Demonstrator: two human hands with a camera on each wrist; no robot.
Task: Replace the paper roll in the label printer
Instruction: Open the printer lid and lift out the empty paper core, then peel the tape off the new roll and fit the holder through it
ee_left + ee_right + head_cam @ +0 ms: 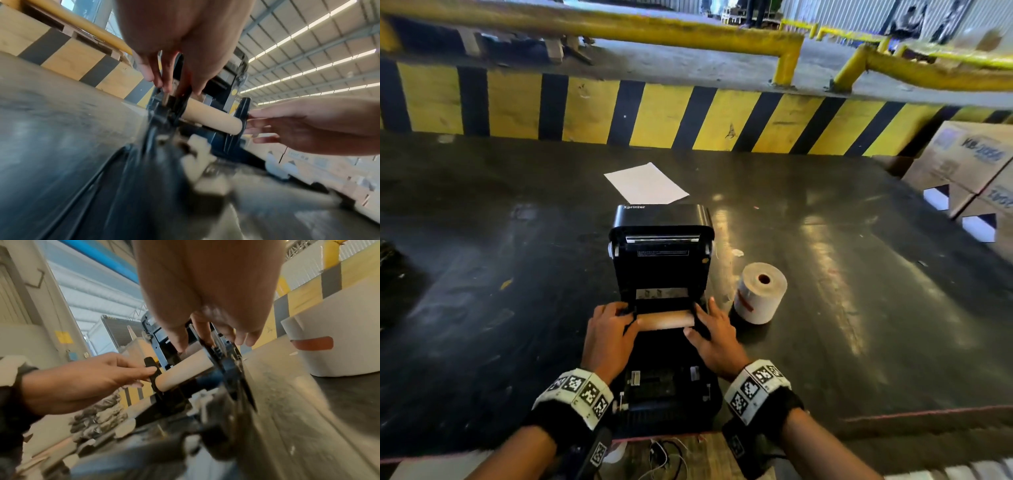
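The black label printer (661,260) stands on the dark table with its lid tipped up and back. In its open bay an empty brown cardboard core (666,319) (211,116) (183,371) spans two black roll guides. My left hand (628,317) (170,84) pinches the left guide, thumb on the core side. At the other end my right hand (698,318) (205,337) pinches the right guide in the same way. A full white paper roll (760,293) (339,345) sealed with a red sticker stands on end just right of the printer, untouched.
A white sheet (645,183) lies behind the printer. Cardboard boxes (969,171) are stacked at the table's right edge. A yellow-and-black striped barrier (654,116) runs along the back. Thin wires (664,455) lie at the near edge below the printer.
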